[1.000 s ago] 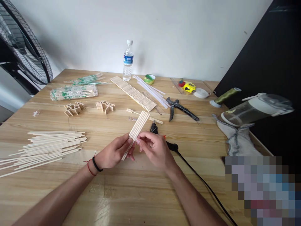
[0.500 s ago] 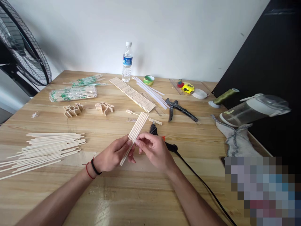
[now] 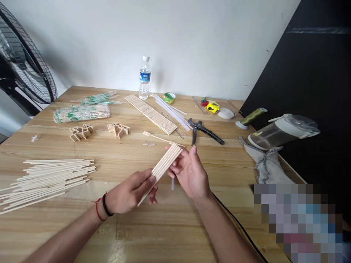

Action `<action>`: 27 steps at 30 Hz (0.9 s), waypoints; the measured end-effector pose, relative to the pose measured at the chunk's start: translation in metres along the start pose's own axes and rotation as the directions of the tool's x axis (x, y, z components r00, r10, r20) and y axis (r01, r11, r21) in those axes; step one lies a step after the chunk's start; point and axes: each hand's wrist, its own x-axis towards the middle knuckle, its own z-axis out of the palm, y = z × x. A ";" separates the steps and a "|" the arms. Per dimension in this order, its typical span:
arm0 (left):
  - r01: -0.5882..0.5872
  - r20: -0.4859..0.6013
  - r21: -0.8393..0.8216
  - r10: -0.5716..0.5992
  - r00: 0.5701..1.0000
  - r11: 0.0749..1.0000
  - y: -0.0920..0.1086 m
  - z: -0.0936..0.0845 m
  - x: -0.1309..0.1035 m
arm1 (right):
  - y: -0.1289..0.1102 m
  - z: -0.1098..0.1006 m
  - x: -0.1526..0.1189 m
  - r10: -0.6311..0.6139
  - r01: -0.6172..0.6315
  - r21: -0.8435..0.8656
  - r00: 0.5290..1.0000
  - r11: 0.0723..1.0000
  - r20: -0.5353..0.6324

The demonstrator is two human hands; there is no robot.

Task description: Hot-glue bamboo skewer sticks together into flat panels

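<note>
A flat row of several pale wooden sticks (image 3: 166,161) slants up and to the right above the table. My left hand (image 3: 137,188) pinches its lower part between thumb and fingers. At the upper end, my right hand (image 3: 192,171) has its thumb raised and its fingers apart behind the sticks; some fingertips are hidden by them. Below my right hand a short translucent glue stick end (image 3: 172,183) shows, and the glue gun itself is mostly hidden. Loose wooden sticks (image 3: 55,179) lie in a pile on the left.
Behind my hands lie a slatted wooden strip (image 3: 150,114), white glue sticks (image 3: 172,112), black cutters (image 3: 205,131) and small stick assemblies (image 3: 119,129). A water bottle (image 3: 144,78) stands by the wall. A clear jug (image 3: 283,131) lies at right; a black cord (image 3: 238,219) runs near my right arm.
My right hand has opened from its pinch and moved up behind the sticks' upper end, now covering the glue gun. My left hand keeps its hold. The view has shifted slightly.
</note>
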 end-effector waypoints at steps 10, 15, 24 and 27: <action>0.041 0.153 0.098 -0.056 0.987 0.994 0.010 0.013 -0.005 | -0.003 0.006 -0.006 -0.160 0.151 -0.081 0.980 0.985 -0.120; 0.125 0.177 -0.001 -0.123 0.976 0.992 0.006 0.022 -0.005 | -0.003 0.012 -0.007 -0.054 0.073 0.124 0.988 0.990 -0.148; 0.120 0.126 0.041 -0.125 0.984 0.992 -0.001 0.021 -0.011 | -0.003 0.015 -0.010 -0.003 0.034 0.255 0.993 0.966 -0.120; 0.134 0.152 0.032 -0.137 0.979 0.991 -0.003 0.021 -0.012 | -0.002 0.016 -0.011 -0.036 0.069 0.229 0.989 0.971 -0.147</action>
